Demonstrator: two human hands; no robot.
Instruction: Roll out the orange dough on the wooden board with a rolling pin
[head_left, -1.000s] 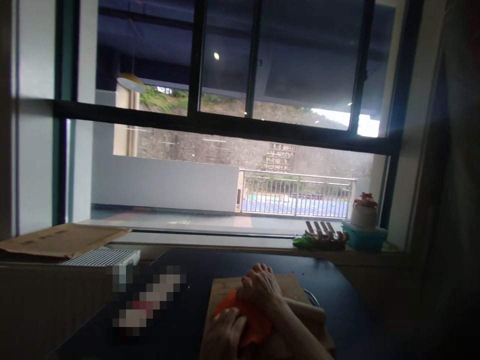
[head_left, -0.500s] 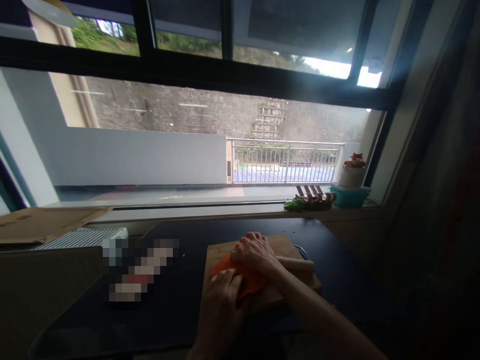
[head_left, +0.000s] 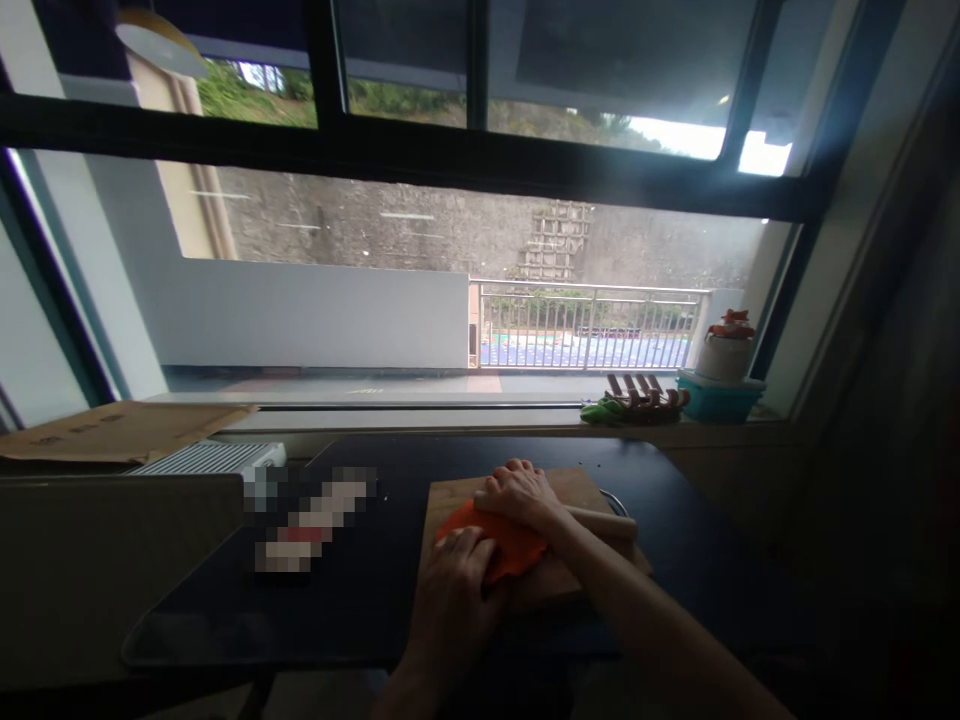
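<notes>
A flattened piece of orange dough (head_left: 517, 547), soft like modelling clay, lies on a wooden board (head_left: 450, 492). My left hand (head_left: 457, 572) is curled over its near left edge, thumb and fingers closed on it. Across the far part of the dough is my right hand (head_left: 519, 494), its fingers bent over a wooden rolling pin (head_left: 606, 522). The pin's right end sticks out past my wrist; the rest is hidden under hand and forearm.
The board rests on a dark table (head_left: 360, 600). Left of it is a pixelated item (head_left: 315, 525). A cardboard sheet (head_left: 127, 432) lies beyond the table's left side. On the windowsill stand a teal box (head_left: 724, 397) and a brown rack-like object (head_left: 645, 397).
The view has shifted, so the table and board appear slightly farther right. Both hands stay on the board, and more of the orange dough shows between them.
</notes>
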